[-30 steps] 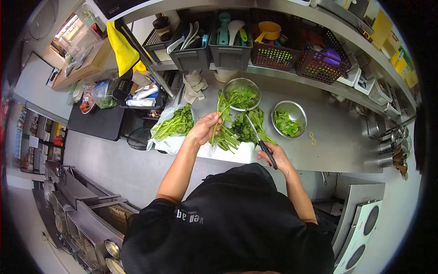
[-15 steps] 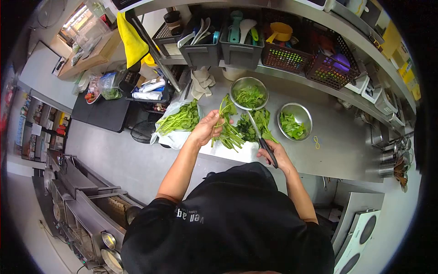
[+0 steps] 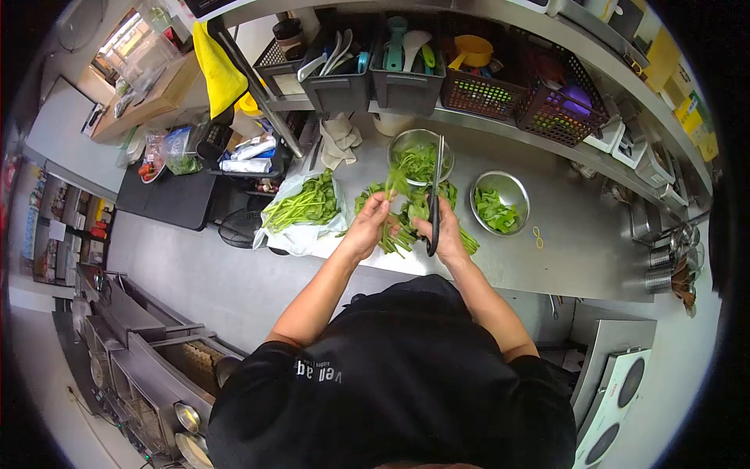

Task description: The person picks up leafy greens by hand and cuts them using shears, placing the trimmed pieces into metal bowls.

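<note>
My left hand (image 3: 369, 230) pinches a leafy green sprig (image 3: 397, 184), which is blurred, above the work surface. Close beside it, my right hand (image 3: 447, 234) is closed on the black handle of a knife (image 3: 434, 191), its blade pointing away from me. Cut stems and leaves (image 3: 397, 239) lie below and around both hands. Just beyond is a steel bowl (image 3: 447, 169) holding greens. A second steel bowl (image 3: 522, 188) with leaves stands to the right. On the left, a bunch of greens (image 3: 303, 205) rests on a white plastic bag (image 3: 322, 234).
A yellow rubber band (image 3: 538, 238) lies on the steel counter (image 3: 582, 250). A crumpled cloth (image 3: 339, 142) sits at the back. Utensil bins (image 3: 337, 92) and baskets (image 3: 486, 102) line the shelf above. A yellow cloth (image 3: 218, 72) hangs at the left post.
My right hand has moved up and left, nearer my left hand, and the knife has turned from slanted to nearly upright in view. The sprig in my left hand has shifted.
</note>
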The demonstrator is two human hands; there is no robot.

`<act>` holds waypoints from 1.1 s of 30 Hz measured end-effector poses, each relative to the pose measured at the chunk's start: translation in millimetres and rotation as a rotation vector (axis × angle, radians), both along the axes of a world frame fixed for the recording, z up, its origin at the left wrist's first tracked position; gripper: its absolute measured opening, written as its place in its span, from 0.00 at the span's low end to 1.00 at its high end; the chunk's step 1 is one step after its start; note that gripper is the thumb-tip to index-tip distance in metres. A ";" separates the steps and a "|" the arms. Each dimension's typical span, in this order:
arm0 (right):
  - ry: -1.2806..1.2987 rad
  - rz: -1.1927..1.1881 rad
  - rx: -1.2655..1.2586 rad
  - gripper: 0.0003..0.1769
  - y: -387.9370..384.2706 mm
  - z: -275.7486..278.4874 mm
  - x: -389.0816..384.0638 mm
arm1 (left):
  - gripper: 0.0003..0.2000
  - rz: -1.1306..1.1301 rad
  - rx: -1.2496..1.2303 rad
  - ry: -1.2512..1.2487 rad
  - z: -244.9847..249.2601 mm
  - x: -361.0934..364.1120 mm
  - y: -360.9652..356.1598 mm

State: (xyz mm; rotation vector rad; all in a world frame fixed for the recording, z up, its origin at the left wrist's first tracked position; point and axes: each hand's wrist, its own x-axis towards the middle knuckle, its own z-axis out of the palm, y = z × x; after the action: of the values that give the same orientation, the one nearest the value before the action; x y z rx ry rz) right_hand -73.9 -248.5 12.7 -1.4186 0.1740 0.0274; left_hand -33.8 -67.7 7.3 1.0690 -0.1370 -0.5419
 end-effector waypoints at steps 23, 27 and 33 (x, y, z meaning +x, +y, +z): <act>0.159 -0.050 0.066 0.28 -25.7 -39.4 -37.8 | 0.08 0.240 0.625 -0.530 -21.7 72.3 173.7; 0.181 -0.068 0.081 0.28 -28.2 -44.4 -40.0 | 0.08 0.298 1.199 -0.897 -71.6 81.5 212.4; 0.196 -0.072 0.021 0.27 -24.3 -33.0 -42.8 | 0.10 0.348 1.481 -1.019 -108.9 102.8 229.0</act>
State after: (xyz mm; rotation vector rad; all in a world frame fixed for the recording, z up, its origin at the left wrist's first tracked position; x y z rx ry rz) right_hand -116.7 -272.8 -20.3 -1.3872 0.3856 0.1096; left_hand 69.1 161.3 -101.6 2.6891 -0.4602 0.4197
